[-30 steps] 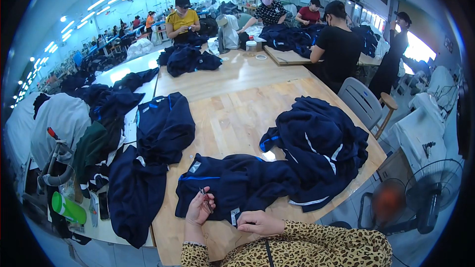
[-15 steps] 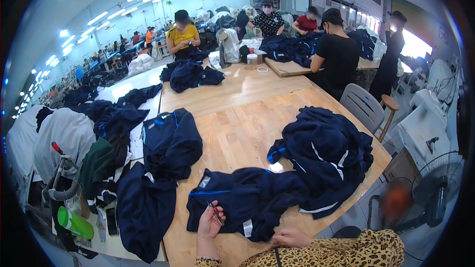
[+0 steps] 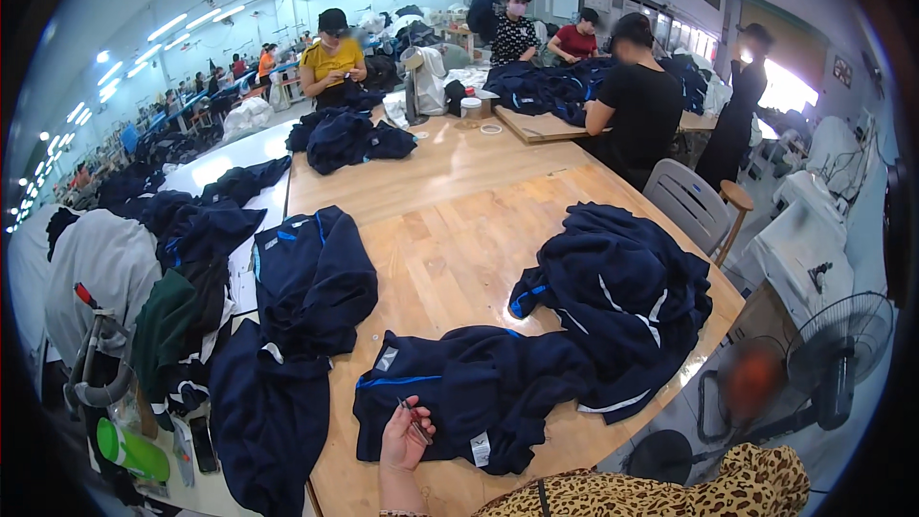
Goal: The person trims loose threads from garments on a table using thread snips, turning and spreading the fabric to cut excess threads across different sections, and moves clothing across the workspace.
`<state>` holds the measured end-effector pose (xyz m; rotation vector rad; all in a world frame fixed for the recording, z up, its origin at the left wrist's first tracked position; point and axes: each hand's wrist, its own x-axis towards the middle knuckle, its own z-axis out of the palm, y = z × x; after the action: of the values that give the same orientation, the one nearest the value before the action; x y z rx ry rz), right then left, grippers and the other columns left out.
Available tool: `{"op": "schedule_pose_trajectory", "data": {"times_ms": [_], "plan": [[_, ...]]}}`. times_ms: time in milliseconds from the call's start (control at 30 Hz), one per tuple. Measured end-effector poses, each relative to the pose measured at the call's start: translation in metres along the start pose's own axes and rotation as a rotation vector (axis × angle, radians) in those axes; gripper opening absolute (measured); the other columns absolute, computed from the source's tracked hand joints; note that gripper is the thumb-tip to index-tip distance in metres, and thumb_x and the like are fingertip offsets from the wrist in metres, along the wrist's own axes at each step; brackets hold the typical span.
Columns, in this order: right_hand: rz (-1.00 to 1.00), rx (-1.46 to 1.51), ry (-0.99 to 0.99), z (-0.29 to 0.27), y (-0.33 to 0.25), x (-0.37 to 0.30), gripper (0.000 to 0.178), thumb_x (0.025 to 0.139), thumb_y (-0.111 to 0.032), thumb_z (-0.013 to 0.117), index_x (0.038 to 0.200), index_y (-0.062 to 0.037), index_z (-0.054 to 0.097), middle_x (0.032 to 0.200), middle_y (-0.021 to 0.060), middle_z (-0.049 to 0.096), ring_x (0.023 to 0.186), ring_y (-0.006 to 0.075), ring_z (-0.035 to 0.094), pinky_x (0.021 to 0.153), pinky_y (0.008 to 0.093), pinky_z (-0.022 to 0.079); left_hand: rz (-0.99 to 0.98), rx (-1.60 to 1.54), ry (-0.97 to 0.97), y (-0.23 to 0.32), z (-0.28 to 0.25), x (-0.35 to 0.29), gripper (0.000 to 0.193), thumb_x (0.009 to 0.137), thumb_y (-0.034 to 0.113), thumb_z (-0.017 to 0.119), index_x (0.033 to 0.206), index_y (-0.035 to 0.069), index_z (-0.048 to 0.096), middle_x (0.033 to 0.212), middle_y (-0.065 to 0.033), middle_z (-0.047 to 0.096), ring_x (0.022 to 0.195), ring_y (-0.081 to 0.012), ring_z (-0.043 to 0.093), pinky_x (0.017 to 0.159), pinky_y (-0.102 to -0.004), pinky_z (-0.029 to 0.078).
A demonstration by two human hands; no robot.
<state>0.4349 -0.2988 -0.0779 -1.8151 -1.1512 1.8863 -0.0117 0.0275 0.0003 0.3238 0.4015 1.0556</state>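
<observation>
My left hand (image 3: 406,438) is closed around a small pair of thread snips (image 3: 419,426) with red and metal parts. It rests over a navy garment (image 3: 498,373) laid across the near part of the wooden table. Blue piping, a grey patch and a white label (image 3: 481,449) show on this cloth. My right hand is out of view; only a leopard-print sleeve (image 3: 661,490) shows along the lower edge. At the garment's right side, a heap of navy clothing (image 3: 622,268) with white stripes touches it.
More navy garments (image 3: 316,273) lie left of the wooden table (image 3: 440,239). A green bottle (image 3: 131,448) and a phone (image 3: 204,444) sit at lower left. On the right stand a fan (image 3: 842,354), a grey chair (image 3: 684,201) and a stool (image 3: 735,196). Several people work at the far side.
My right hand has left the garment's near edge and gone out of view. The left hand stays over the cloth with the snips. The whole view has shifted slightly.
</observation>
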Motion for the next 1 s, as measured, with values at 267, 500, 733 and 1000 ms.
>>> {"op": "schedule_pose_trajectory", "data": {"times_ms": [267, 500, 733, 1000], "plan": [[0.01, -0.059, -0.03, -0.006, -0.013, 0.008, 0.039, 0.094, -0.033, 0.049, 0.12, -0.0049, 0.057, 0.106, 0.0078, 0.065, 0.099, 0.014, 0.058, 0.089, 0.0277, 0.042, -0.003, 0.023, 0.007, -0.002, -0.003, -0.008, 0.025, 0.097, 0.017, 0.044, 0.118, 0.006, 0.051, 0.094, -0.0124, 0.062, 0.076, -0.0198, 0.058, 0.07, -0.0358, 0.049], [0.044, -0.14, -0.049, -0.037, -0.028, 0.002, 0.039, 0.095, -0.033, 0.049, 0.121, -0.0046, 0.056, 0.107, 0.0078, 0.065, 0.1, 0.014, 0.058, 0.09, 0.0276, 0.042, -0.008, 0.031, 0.018, -0.001, -0.005, -0.008, 0.024, 0.096, 0.016, 0.045, 0.117, 0.005, 0.05, 0.093, -0.0126, 0.062, 0.076, -0.0197, 0.058, 0.07, -0.0356, 0.049], [0.086, -0.17, -0.096, -0.041, -0.032, 0.001, 0.04, 0.095, -0.032, 0.048, 0.122, -0.0043, 0.055, 0.108, 0.0077, 0.064, 0.101, 0.0141, 0.057, 0.092, 0.0276, 0.041, 0.006, 0.037, 0.028, 0.002, -0.003, -0.001, 0.024, 0.096, 0.017, 0.046, 0.117, 0.005, 0.051, 0.093, -0.0119, 0.062, 0.075, -0.0192, 0.058, 0.07, -0.0346, 0.049], [0.085, -0.208, -0.116, -0.048, -0.046, 0.014, 0.04, 0.095, -0.032, 0.048, 0.123, -0.0039, 0.054, 0.109, 0.0076, 0.064, 0.102, 0.0142, 0.057, 0.093, 0.0275, 0.04, -0.005, 0.024, 0.023, -0.004, -0.006, -0.005, 0.024, 0.095, 0.016, 0.046, 0.117, 0.005, 0.051, 0.093, -0.0133, 0.063, 0.075, -0.0206, 0.059, 0.069, -0.0362, 0.05]]}}
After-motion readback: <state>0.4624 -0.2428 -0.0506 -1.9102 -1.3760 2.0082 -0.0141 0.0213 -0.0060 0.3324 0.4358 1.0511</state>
